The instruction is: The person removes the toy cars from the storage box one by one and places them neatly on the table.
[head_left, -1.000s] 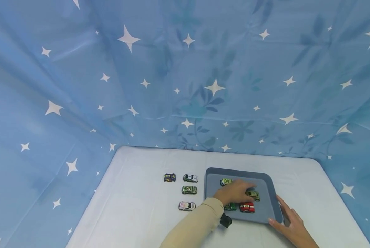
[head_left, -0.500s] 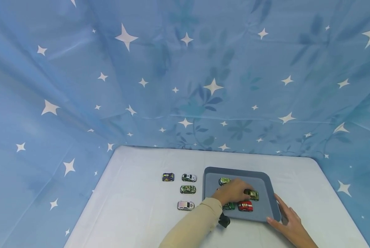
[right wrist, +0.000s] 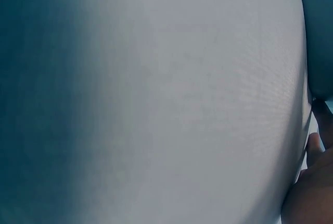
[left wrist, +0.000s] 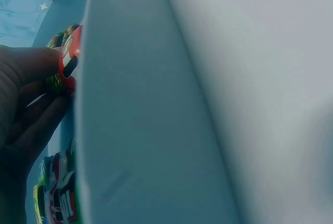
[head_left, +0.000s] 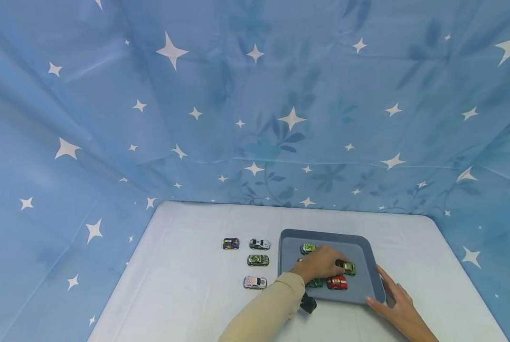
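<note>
My left hand [head_left: 323, 262] reaches over the grey tray [head_left: 366, 285] and pinches a green camouflage toy car [head_left: 349, 268] by its left end. In the left wrist view, a red toy car [left wrist: 70, 60] stands in front of that camouflage car, close to the thumb [left wrist: 39, 63]. The red toy car [head_left: 337, 283] sits just below the hand in the head view. My right hand [head_left: 402, 308] holds the tray's near right corner, thumb on the front edge and fingers along the right side. In the right wrist view only part of this hand [right wrist: 312, 193] shows beside the tray.
More toy cars are in the tray, a yellow-green one [head_left: 308, 248] and a dark green one [head_left: 315, 283], partly covered by the arm. Left of the tray stand a purple car [head_left: 231, 243], a white-and-black car [head_left: 259, 244], a camouflage car [head_left: 258, 260] and a pink-white car [head_left: 255, 282].
My left hand's extended finger has drawn in against the green camouflage car. The right hand stays at the tray's corner. The head view has shifted slightly.
</note>
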Demonstrator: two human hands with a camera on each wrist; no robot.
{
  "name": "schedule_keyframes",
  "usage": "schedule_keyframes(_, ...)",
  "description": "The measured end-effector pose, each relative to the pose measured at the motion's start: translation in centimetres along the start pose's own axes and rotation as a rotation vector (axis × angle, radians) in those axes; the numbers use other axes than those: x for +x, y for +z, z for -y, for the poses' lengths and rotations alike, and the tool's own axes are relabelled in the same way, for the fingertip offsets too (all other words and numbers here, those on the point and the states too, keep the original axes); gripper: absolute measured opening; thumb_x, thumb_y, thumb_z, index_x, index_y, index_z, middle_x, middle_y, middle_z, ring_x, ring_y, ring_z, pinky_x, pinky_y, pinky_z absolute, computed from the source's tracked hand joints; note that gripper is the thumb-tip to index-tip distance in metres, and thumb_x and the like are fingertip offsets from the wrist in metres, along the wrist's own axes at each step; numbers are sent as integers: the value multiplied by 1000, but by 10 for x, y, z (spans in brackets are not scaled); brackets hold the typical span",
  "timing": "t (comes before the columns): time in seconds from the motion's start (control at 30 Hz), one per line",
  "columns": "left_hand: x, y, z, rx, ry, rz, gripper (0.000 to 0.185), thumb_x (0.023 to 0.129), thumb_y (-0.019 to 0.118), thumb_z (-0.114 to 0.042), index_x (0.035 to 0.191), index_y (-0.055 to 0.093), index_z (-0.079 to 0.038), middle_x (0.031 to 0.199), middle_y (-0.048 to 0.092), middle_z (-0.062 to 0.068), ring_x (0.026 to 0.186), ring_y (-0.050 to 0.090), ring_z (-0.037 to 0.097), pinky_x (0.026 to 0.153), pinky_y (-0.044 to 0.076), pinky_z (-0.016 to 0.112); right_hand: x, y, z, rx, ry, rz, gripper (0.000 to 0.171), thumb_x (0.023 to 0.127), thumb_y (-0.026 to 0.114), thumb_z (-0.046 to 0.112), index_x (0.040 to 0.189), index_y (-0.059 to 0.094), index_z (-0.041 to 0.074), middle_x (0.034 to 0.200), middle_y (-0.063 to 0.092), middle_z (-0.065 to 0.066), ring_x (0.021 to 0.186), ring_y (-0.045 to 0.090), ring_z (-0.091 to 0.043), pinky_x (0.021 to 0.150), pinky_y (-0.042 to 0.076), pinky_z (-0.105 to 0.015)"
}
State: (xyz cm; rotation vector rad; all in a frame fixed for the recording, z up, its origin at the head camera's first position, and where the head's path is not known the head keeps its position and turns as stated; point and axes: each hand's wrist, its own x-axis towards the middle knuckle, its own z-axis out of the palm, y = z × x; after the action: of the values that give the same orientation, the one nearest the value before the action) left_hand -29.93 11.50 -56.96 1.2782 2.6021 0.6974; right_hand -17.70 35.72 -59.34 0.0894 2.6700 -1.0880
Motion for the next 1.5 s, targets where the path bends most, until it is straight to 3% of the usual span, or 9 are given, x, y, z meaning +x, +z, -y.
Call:
schedule_keyframes(0.1, -1, -1, 0, -2, 1, 5, 30, 102, 78, -27, 132, 80, -21, 119, 76, -16, 97, 62, -13, 83, 45, 5, 0, 0, -1, 4, 3, 6, 102, 104, 66, 51, 173, 4, 8, 163, 20, -44, 146, 25, -67, 115, 3, -82)
schedule_keyframes(0.27, -6, -13, -1, -17, 13, 26, 32, 103, 76, -26, 135, 78, -20, 121, 76, -14, 78, 54, -11, 74, 43, 7, 1, 1, -2, 3, 24, 17, 104, 104, 66, 52, 173, 2, 9, 163, 20, -45, 146, 23, -68, 117, 3, -81)
schedule_keyframes(0.33, -8, -19, 0, -29, 21, 35, 34, 104, 75, -25, 137, 76, -19, 108, 78, -11, 63, 46, -5, 69, 40, 9, 2, 1, -1, 2, 53, 34, 106, 103, 66, 54, 173, 0, 10, 164, 18, -44, 147, 20, -68, 117, 2, -81)
schedule_keyframes(0.5, -12, -30, 8, -70, 51, 18, 35, 104, 75, -25, 138, 76, -18, 85, 73, -10, 48, 37, -1, 59, 39, 11, 3, 0, -2, -17, 105, 61, 108, 102, 64, 58, 173, -3, 11, 166, 13, -43, 149, 16, -68, 118, 2, -80)
schedule_keyframes(0.63, -19, -41, 21, -85, 73, -25, 34, 103, 76, -24, 136, 77, -16, 106, 79, -7, 59, 47, -5, 65, 41, 10, 3, 1, -4, -33, 95, 49, 108, 103, 64, 57, 172, -1, 8, 165, 15, -44, 148, 19, -68, 118, 4, -80)
schedule_keyframes(0.73, -28, -52, 33, -111, 43, -28, 33, 103, 76, -24, 135, 77, -16, 115, 79, -6, 62, 47, -1, 68, 42, 12, 3, 2, -4, -29, 91, 48, 108, 102, 65, 57, 173, -1, 8, 165, 15, -44, 148, 18, -68, 118, 5, -80)
schedule_keyframes(1.1, -68, -90, 70, -222, -96, -59, 33, 103, 76, -22, 136, 77, -18, 121, 77, -7, 60, 47, 4, 61, 44, 19, 2, -1, -3, -10, 81, 56, 106, 103, 65, 55, 173, -2, 11, 164, 16, -44, 148, 15, -69, 117, 3, -81)
schedule_keyframes(1.27, -85, -102, 84, -239, -131, -85, 34, 102, 78, -22, 136, 77, -17, 128, 76, -4, 80, 59, 0, 72, 48, 20, 5, -3, -2, -1, 98, 77, 108, 103, 64, 56, 173, -6, 14, 165, 12, -44, 149, 10, -69, 117, 1, -81)
schedule_keyframes(1.5, -109, -113, 102, -292, -177, -92, 33, 104, 76, -21, 136, 76, -15, 126, 77, -1, 59, 56, 9, 66, 49, 24, 8, -4, -3, -13, 89, 71, 109, 102, 66, 57, 173, -4, 11, 165, 13, -45, 149, 13, -69, 117, 2, -81)
